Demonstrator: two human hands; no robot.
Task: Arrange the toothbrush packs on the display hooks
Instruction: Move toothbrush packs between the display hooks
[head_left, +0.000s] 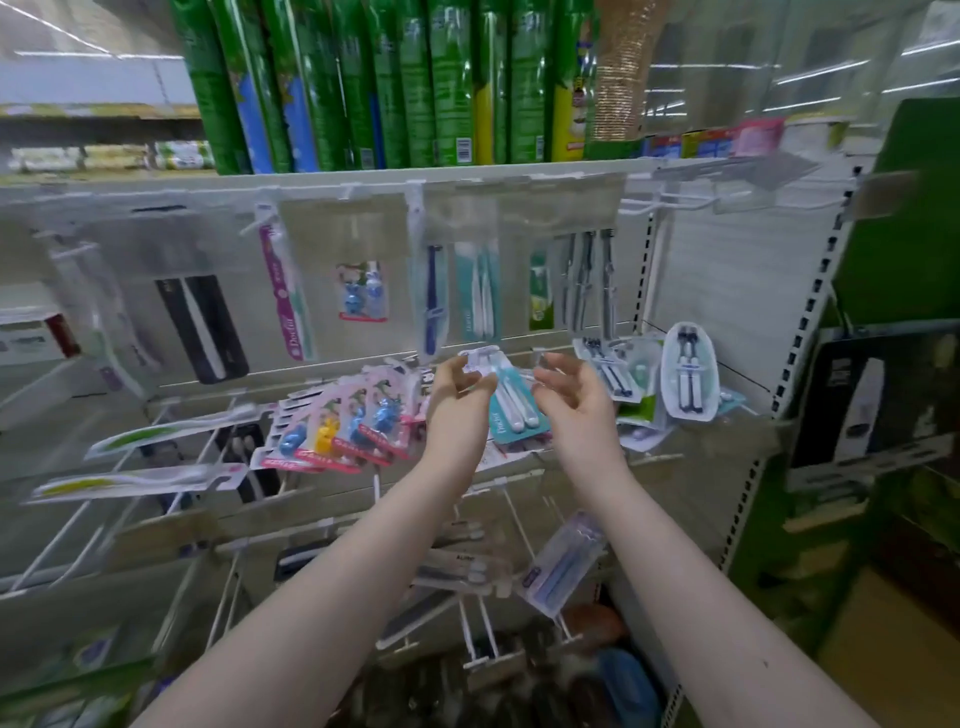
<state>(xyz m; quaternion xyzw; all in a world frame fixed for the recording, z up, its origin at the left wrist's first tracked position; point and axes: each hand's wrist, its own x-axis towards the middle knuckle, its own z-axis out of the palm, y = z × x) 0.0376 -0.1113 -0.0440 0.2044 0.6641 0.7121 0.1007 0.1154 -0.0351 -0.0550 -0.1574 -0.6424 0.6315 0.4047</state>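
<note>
A teal toothbrush pack (514, 405) with two white brushes hangs between my hands in front of the middle row of hooks. My left hand (460, 389) pinches its clear top tab with thumb and fingers. My right hand (571, 389) hovers just right of the pack with loosely curled fingers, and I cannot tell whether it touches the pack. Matching teal packs (478, 296) hang on the upper row above. Pink children's packs (343, 426) fill the hooks left of my left hand.
White wire hooks (691, 202) at the upper right carry nothing. Oval blister packs (688, 371) and dark-brush packs (610, 369) hang to the right. A purple pack (563, 566) hangs lower down. Green rolls (395, 83) stand on the shelf above. A green display (893, 312) borders the right side.
</note>
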